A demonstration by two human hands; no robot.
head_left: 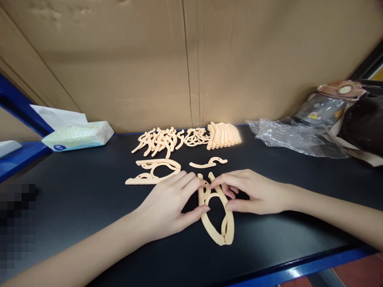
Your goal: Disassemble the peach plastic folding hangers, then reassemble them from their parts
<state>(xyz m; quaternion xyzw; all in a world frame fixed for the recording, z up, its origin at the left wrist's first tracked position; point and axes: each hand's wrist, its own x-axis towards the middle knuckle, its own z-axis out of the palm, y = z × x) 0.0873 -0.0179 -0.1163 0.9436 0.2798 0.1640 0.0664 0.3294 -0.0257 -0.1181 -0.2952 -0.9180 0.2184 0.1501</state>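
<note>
Two long peach-coloured plastic hanger arms (216, 229) lie on the black table top (89, 223), joined at their near ends and spread towards me in a narrow V. My left hand (170, 205) pinches the left arm between thumb and fingers. My right hand (254, 191) pinches the right arm the same way. Both sets of fingertips meet at the far tips of the arms. Just beyond lie a small hook piece (209, 162) and a curved arm piece (154, 171).
Rows of more peach parts (185, 138) lie at the back by the cardboard wall. A tissue pack (77, 135) sits at the left, crumpled clear plastic (293, 137) and a bottle (326, 105) at the right. The blue table edge (299, 271) runs close in front.
</note>
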